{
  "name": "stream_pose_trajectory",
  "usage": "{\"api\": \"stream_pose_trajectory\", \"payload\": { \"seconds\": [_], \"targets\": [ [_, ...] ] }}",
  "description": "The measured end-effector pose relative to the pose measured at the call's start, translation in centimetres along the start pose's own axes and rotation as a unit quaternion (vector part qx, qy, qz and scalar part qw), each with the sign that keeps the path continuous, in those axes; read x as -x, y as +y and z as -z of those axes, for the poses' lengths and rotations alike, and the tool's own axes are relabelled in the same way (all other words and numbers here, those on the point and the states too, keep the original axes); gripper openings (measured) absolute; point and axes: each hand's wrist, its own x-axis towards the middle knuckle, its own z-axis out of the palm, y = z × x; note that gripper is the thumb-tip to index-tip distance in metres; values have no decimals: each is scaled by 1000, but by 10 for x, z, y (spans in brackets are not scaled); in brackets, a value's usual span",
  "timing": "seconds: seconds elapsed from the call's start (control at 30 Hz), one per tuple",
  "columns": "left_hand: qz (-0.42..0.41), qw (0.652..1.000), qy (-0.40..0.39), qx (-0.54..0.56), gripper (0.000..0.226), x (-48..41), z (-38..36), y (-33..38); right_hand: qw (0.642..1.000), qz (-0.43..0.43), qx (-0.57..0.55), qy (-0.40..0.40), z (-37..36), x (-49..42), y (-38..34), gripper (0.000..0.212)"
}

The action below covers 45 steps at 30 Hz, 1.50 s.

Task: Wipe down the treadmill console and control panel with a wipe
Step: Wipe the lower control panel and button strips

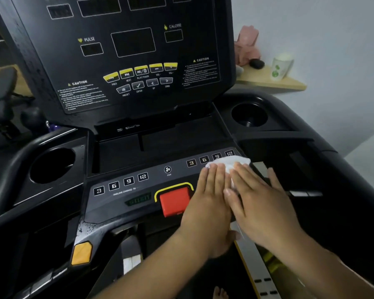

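Presses the left hand [207,203] and the right hand [263,203] flat on the control panel [121,190], palms down, side by side and touching, forearms reaching in from below. Holds the fingers [213,175] straight and close together, relaxed, not curled round anything. Pins the white wipe [227,162] under the fingertips of both hands, crumpled, sticking out just beyond them, right beside the number keys [204,159]. Just left of the left fingers, a red button [174,201].
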Motion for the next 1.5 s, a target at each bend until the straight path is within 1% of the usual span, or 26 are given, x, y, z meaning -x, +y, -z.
{"api": "stream_pose_trajectory", "payload": {
  "seconds": [0.1, 0.2, 0.3, 0.4, 0.47, 0.5, 0.57, 0.63, 0.67, 0.8, 0.87, 0.93, 0.97, 1.03, 1.1, 1.13, 1.2, 1.23, 1.27, 1.33, 1.4, 1.43, 1.5],
  "targets": [
    [-1, 1000, -5, -19, 108, -20, 6, -1, 1000, -9, -10, -2, 5, -23, 4, 67],
    [5, 1000, 2, -16, 107, -39, 12, -11, 999, -17, -46, 7, 12, -50, 7, 60],
    [-19, 1000, 8, -5, 104, -28, 9, -4, 995, -9, -95, 24, 13, -30, 8, 53],
    [-38, 999, -3, -19, 105, -8, 3, 15, 992, -6, -122, 21, 12, 1, 7, 59],
    [-38, 999, -2, -30, 106, -14, 6, 15, 992, -15, -122, 8, 13, -6, 9, 60],
    [-32, 999, -2, -30, 107, -23, 10, 10, 991, -26, -131, 7, 14, -16, 10, 57],
    [-21, 999, -7, -27, 107, -43, 18, -3, 981, -59, -182, 11, 16, -38, 12, 49],
    [-22, 999, -8, -33, 106, -53, 21, -12, 965, -81, -248, 13, 18, -51, 17, 50],
    [-31, 999, -10, -35, 106, -51, 21, -12, 961, -87, -263, 13, 17, -47, 21, 52],
    [-69, 997, -3, -36, 107, -21, 7, 12, 970, -75, -228, 31, 10, 0, 35, 58],
    [-67, 997, 11, -20, 108, -28, 4, 20, 974, -68, -213, 35, 6, 0, 39, 50],
    [-71, 997, 19, -12, 107, -48, 10, 20, 971, -87, -221, 16, 4, -18, 41, 41],
    [-71, 997, 27, -14, 106, -56, 12, 19, 967, -97, -237, 8, 3, -25, 42, 39],
    [-79, 996, 42, -13, 102, -59, 11, 19, 964, -92, -248, 17, 4, -25, 47, 39],
    [-106, 993, 42, -19, 99, -40, 4, 26, 974, -75, -215, 11, 7, 0, 47, 45],
    [-119, 992, 45, -18, 99, -27, -1, 31, 979, -72, -191, 2, 8, 16, 44, 53],
    [-122, 990, 63, 6, 99, -13, -12, 40, 986, -91, -135, -49, 8, 35, 38, 69],
    [-119, 990, 69, 24, 99, -13, -14, 43, 985, -104, -118, -70, 5, 36, 37, 70],
    [-117, 990, 69, 30, 99, -17, -11, 45, 984, -109, -123, -71, 3, 31, 37, 69],
    [-106, 991, 74, 17, 98, -26, -7, 47, 977, -126, -169, -39, 1, 17, 41, 66],
    [-100, 991, 87, 21, 97, -28, -7, 48, 968, -135, -207, -35, 2, 13, 43, 68],
    [-100, 990, 94, 32, 96, -25, -10, 49, 970, -131, -199, -43, -1, 19, 42, 72],
    [-103, 988, 106, 49, 93, -11, -22, 47, 983, -122, -133, -41, -3, 38, 35, 78]
  ]
}}
